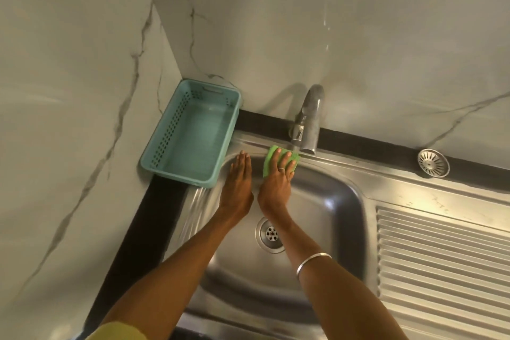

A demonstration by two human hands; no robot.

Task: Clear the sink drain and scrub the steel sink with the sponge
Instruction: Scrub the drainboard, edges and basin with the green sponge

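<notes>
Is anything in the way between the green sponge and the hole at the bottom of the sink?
Nothing visible is. The sponge sits under the right hand at the back of the sink. Only bare steel lies between it and the drain. The strainer rests up on the ledge.

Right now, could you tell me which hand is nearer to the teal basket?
Left. The left hand rests flat just beside the teal basket; the right hand, pressing the green sponge, is farther off, under the tap.
</notes>
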